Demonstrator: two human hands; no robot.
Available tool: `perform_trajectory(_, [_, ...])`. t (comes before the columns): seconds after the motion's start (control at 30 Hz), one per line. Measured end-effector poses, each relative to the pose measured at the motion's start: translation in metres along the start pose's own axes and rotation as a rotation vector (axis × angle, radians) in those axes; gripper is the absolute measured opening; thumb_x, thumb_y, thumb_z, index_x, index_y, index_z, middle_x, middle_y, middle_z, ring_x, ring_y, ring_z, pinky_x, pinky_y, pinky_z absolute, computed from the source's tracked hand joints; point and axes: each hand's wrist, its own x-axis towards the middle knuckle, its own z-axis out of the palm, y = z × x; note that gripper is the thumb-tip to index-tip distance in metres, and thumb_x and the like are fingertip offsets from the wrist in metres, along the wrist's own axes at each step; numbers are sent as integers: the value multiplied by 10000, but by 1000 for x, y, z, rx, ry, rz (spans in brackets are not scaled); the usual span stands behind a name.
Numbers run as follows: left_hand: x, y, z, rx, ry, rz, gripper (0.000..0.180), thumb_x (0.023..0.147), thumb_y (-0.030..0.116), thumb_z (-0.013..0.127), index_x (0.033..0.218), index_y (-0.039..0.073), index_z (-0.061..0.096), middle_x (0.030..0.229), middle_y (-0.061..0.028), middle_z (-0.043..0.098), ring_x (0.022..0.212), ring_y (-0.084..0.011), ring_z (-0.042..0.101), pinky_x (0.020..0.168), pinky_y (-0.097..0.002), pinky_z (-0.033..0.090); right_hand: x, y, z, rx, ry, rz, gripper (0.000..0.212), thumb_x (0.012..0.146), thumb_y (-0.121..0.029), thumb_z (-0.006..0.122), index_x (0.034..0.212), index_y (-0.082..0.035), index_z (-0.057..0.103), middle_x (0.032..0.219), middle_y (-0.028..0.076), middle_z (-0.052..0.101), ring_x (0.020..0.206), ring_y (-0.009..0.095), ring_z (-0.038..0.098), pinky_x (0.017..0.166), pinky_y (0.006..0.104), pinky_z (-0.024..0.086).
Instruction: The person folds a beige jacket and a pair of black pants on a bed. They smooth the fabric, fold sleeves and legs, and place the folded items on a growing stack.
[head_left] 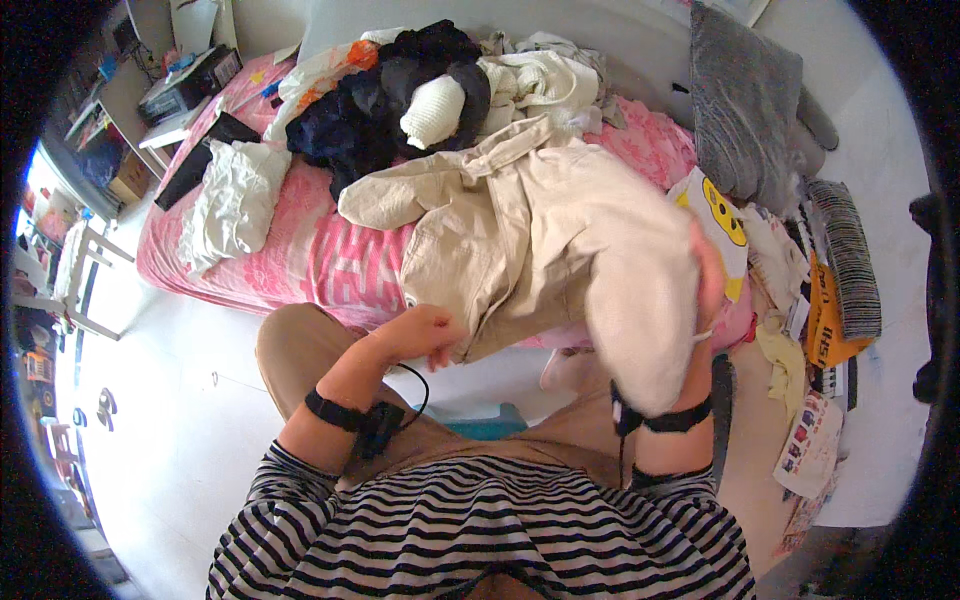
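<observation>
A beige jacket (540, 240) lies spread over the near side of the bed, its one sleeve stretched to the left. Its other sleeve (645, 310) bulges up and hangs over the bed's edge towards me. At the jacket's lower left edge my left hand (425, 333) is closed, fingers curled against the cloth. Along the outer side of the raised sleeve is my right hand (708, 275), smeared by motion and partly hidden behind the cloth, so its grip is unclear. Dark straps with small devices circle both forearms.
On the pink bedding (330, 255) rest a crumpled white cloth (235, 200), a dark clothes pile (375, 110) and a cream knit garment (545, 85). A grey cushion (745, 100) stands back right. Right of the bed are a striped roll (845, 260) and an orange bag (830, 320).
</observation>
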Motion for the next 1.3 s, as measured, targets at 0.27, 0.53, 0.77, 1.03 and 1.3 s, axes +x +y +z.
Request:
perform_trajectory(0.27, [17,72,-7,-1031,-4,262,578,933,530,529,1272,63,566,1140,-117,667,988,-259,666,891,-418,535,-37,104,61,-732,-1244,275,190,910,-153,590,813,9,560,738,86,549,708,192,561,678,324,447])
perform_trajectory(0.53, [-9,75,1,-194,495,262,423,783,6,597,1205,-20,584,1093,-103,657,909,-202,647,812,-337,533,-23,74,29,-756,-663,172,187,984,-200,543,969,-36,631,808,17,604,784,112,583,744,295,487])
perform_trajectory(0.77, [-40,72,42,315,-89,652,437,763,9,520,1196,-45,554,1023,-174,643,958,-259,617,867,-386,480,79,53,-6,-1063,-71,-209,374,951,-332,624,1145,-13,610,1015,70,655,941,129,603,823,292,495])
perform_trajectory(1.03, [-57,90,105,318,-569,896,262,721,32,543,971,-47,550,888,-255,571,874,-419,571,791,-439,457,78,163,-47,-988,-440,734,507,945,-364,607,1239,47,577,1097,121,676,976,214,624,838,354,497])
perform_trajectory(1.3, [-102,134,44,294,-522,1079,356,855,33,618,1195,-59,562,1088,-209,629,1015,-396,601,899,-426,466,39,31,-53,53,-325,-2,396,1024,-332,438,1263,-40,556,1168,100,613,1041,225,594,969,357,474])
